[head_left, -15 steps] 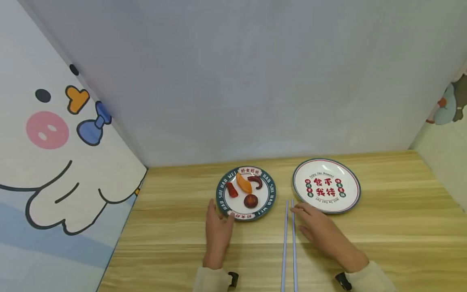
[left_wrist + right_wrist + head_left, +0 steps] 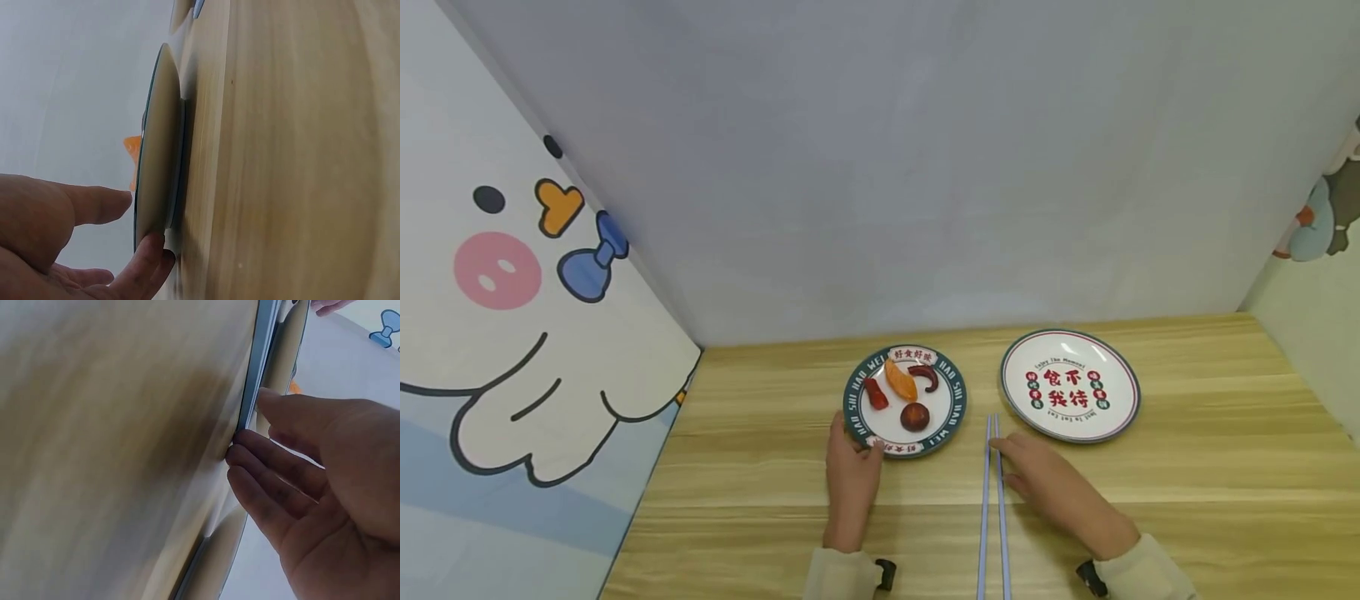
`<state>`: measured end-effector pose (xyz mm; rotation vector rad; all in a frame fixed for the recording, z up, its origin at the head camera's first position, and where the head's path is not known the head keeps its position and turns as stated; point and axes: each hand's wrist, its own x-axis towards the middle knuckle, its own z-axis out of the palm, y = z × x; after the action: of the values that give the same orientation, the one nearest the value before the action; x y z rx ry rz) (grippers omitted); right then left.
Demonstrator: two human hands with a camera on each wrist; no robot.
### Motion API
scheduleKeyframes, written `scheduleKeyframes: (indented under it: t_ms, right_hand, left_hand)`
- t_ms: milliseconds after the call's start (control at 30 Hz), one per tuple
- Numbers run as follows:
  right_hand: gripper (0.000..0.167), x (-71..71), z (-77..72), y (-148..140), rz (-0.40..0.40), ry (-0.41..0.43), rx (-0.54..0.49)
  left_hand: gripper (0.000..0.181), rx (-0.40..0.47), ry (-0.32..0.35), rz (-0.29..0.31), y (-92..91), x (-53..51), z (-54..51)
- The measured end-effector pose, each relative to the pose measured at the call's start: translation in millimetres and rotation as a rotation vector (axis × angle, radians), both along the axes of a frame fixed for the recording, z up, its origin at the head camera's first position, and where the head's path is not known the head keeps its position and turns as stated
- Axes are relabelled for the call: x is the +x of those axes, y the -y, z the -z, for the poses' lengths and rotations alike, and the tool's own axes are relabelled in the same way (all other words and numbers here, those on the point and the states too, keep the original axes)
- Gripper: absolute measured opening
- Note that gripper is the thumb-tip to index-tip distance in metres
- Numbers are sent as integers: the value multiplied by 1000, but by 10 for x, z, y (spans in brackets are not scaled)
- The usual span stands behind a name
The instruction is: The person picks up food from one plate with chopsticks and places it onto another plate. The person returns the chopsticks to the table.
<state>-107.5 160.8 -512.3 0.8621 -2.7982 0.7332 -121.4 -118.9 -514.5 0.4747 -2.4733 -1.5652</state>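
Observation:
My left hand (image 2: 853, 475) is at the near left rim of a green-rimmed plate (image 2: 957, 408). In the left wrist view its thumb (image 2: 106, 205) lies at the top side of the rim, while curled fingers (image 2: 147, 262) touch the underside. On this plate sit a red piece (image 2: 876, 394), an orange slice (image 2: 901, 381), a dark red curled piece (image 2: 927, 375) and a round brown piece (image 2: 915, 417). My right hand (image 2: 1060, 487) touches two pale purple chopsticks (image 2: 986, 508) near their far ends, with fingers (image 2: 269, 465) extended. The chopsticks lie on the table.
A white plate with red lettering (image 2: 1070, 392) and a dark rim stands at the right, just beyond my right hand. Behind the wooden table (image 2: 737, 467) rises a pale grey wall (image 2: 880, 183). A cartoon-printed panel (image 2: 512, 350) borders the left side.
My left hand has come onto the plate's rim. My right hand has shifted left and a little nearer, and the far ends of the chopsticks are closer together.

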Motion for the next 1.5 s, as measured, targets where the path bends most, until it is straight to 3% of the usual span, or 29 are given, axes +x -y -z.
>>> scheduleKeyframes:
  t_ms: [200,367,733,1033,1267,1500]
  right_hand:
    - [46,-72,8,27,-23,-89,8]
    - [35,-201,1,43,-79,-167,78]
    - [17,-313,-82,64,-186,-113,172]
    - [14,-404,-131,59,-266,-47,125]
    - [22,-497,-175,66,-331,-64,169]
    - [33,-556,-215,108,-372,38,242]
  left_hand:
    - [78,-1,-21,1,-3,-24,0]
    - [78,-3,-4,-2,-7,-36,-14]
    - [76,-12,23,-7,-20,-32,12]
    - [72,-31,34,-20,-6,-51,16]
    - [73,-31,45,-18,0,-73,12]
    - [75,-24,45,-15,6,-65,47]
